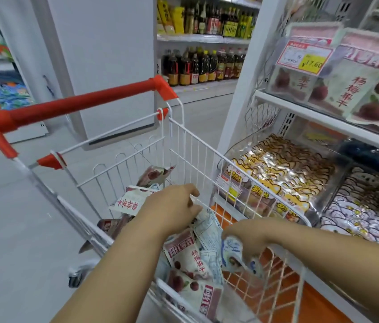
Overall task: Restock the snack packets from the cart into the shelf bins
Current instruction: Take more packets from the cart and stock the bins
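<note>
In cart [79, 102], left hand [172, 207] grips snack packets [191, 259]; right hand [249, 236] grips another.

head view | worn on head; faces forward and down | close above cart [195, 148]; shelf bins [305, 110] right

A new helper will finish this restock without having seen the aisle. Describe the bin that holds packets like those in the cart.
Right of the cart stands a white shelf unit; look at its upper shelf. The clear-fronted bin there carries a price label reading 17.60. Unlike the gold foil packets in the bin below, its packets are pale with dark red fruit pictured.
</note>
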Tool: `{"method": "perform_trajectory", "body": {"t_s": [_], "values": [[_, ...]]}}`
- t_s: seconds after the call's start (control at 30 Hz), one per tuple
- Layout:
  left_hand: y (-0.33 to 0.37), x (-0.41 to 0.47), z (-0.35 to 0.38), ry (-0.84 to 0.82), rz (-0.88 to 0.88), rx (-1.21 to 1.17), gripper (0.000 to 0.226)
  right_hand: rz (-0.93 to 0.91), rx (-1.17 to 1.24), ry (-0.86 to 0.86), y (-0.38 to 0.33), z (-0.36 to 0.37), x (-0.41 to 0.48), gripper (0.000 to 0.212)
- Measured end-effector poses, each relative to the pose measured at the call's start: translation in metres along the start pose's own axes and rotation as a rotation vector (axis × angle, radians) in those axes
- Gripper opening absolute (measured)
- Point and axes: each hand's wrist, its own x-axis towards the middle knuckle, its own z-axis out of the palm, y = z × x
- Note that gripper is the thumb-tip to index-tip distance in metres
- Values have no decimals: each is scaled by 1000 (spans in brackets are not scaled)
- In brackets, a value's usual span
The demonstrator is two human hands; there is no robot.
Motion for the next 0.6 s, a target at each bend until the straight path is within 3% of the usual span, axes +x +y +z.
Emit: {"method": "perform_trajectory", "body": {"t_s": [0.07,0.17,0.27,0.4,0.53,0.6], "values": [[-1,1,-1,71,-41,-101,47,-67,186,163,8,-12,-11,79],[0,3,-6,196,-109,-393,71,-189,624,558,15,-16,-22,82],[7,-1,-14,149,-120,-632,76,-401,1150,785,-4,-22,-19,79],[10,-5,-17,100,-45,-954,34,-524,1307,779,-39,-30,-13,82],[6,-7,-21,356,-120,-1046,13,-514,1389,694,-35,-40,-9,44],[4,-7,-22,491,-159,-970,9,-384,1183,706,-19,-40,6,32]]}}
